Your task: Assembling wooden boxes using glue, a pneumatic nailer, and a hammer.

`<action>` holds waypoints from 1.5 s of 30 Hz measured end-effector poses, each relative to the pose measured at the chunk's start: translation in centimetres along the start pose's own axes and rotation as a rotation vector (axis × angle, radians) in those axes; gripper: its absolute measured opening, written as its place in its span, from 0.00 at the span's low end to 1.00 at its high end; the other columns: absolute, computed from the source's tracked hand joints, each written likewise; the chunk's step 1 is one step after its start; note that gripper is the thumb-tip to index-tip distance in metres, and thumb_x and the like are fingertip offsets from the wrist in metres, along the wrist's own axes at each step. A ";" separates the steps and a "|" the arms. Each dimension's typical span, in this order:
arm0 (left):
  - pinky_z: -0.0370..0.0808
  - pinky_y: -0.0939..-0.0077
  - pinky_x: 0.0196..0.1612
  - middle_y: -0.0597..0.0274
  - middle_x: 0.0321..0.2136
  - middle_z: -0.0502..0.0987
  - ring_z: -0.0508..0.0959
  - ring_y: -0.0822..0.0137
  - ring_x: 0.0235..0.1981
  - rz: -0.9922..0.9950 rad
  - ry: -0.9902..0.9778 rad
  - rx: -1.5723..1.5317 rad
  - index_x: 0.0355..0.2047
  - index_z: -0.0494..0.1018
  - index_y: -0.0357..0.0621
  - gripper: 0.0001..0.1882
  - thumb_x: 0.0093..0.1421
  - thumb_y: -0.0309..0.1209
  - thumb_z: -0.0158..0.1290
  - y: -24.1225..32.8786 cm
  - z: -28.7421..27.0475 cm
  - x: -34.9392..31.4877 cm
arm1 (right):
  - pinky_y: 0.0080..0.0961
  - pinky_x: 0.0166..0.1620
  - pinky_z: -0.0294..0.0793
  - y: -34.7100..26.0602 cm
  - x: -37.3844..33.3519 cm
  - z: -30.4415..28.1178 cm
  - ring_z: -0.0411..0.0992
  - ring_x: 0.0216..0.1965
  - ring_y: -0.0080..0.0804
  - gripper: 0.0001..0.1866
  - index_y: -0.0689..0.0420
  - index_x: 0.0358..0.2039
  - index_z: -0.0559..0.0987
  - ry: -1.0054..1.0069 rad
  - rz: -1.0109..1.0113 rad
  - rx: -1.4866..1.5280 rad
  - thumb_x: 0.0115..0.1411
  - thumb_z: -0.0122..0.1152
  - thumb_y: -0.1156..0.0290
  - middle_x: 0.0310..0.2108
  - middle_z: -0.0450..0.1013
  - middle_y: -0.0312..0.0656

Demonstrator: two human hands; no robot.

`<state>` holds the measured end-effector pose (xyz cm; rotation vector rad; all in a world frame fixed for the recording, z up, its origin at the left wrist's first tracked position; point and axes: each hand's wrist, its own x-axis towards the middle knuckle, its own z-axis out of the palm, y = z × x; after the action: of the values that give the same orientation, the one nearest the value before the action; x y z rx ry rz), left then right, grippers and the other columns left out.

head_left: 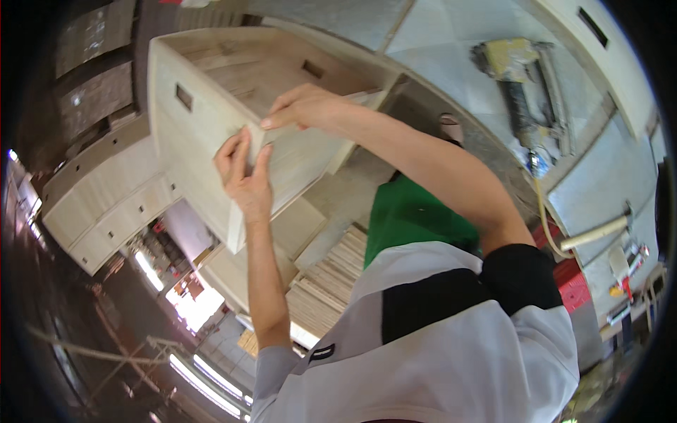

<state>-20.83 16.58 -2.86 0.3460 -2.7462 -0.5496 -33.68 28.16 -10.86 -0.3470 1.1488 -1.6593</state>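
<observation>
A large pale wooden box, open at the top and with rectangular slots in its walls, stands in front of me at a tilt in the view. My left hand is wrapped around its near corner edge, thumb on one side and fingers on the other. Right beside it, my right hand is closed, its fingertips pressed against the top of that corner. Whether a small piece sits in the right fingers is hidden.
A nail gun with a yellow air hose lies on a grey surface at right, near a hammer. Pale slotted boxes line the left. Stacked boards lie below the box.
</observation>
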 end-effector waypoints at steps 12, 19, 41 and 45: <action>0.66 0.73 0.49 0.60 0.41 0.71 0.68 0.62 0.45 0.162 0.057 0.123 0.46 0.75 0.43 0.21 0.49 0.25 0.61 -0.8 -0.8 0.0 | 0.35 0.44 0.71 4.0 -14.5 -10.0 0.73 0.41 0.47 0.19 0.62 0.45 0.74 0.961 -0.332 -0.757 0.58 0.53 0.63 0.40 0.74 0.52; 0.68 0.71 0.45 0.63 0.40 0.71 0.67 0.62 0.41 0.229 0.100 -0.010 0.46 0.74 0.42 0.22 0.48 0.25 0.60 -1.3 -1.2 -0.3 | 0.42 0.48 0.68 7.1 -21.4 -14.4 0.68 0.45 0.59 0.39 0.61 0.59 0.56 1.169 0.192 -1.329 0.50 0.63 0.64 0.46 0.65 0.64; 0.68 0.68 0.44 0.68 0.34 0.71 0.69 0.64 0.39 0.205 0.224 0.036 0.41 0.77 0.47 0.18 0.46 0.28 0.56 -2.7 -0.5 -0.8 | 0.23 0.21 0.68 -14.6 -18.0 10.5 0.69 0.16 0.23 0.15 0.67 0.28 0.75 0.660 -0.025 -1.201 0.52 0.60 0.65 0.15 0.71 0.40; 0.67 0.68 0.44 0.68 0.35 0.71 0.68 0.64 0.40 0.211 0.217 0.009 0.40 0.77 0.47 0.18 0.46 0.28 0.56 -2.8 -0.7 -1.0 | 0.20 0.21 0.65 -15.9 -14.5 15.0 0.68 0.17 0.21 0.15 0.66 0.31 0.73 0.521 0.011 -1.241 0.54 0.60 0.64 0.15 0.69 0.38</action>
<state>-19.20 14.14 -3.62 0.1072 -2.5353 -0.4181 -26.39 32.93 13.91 -0.6743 2.4972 -0.8284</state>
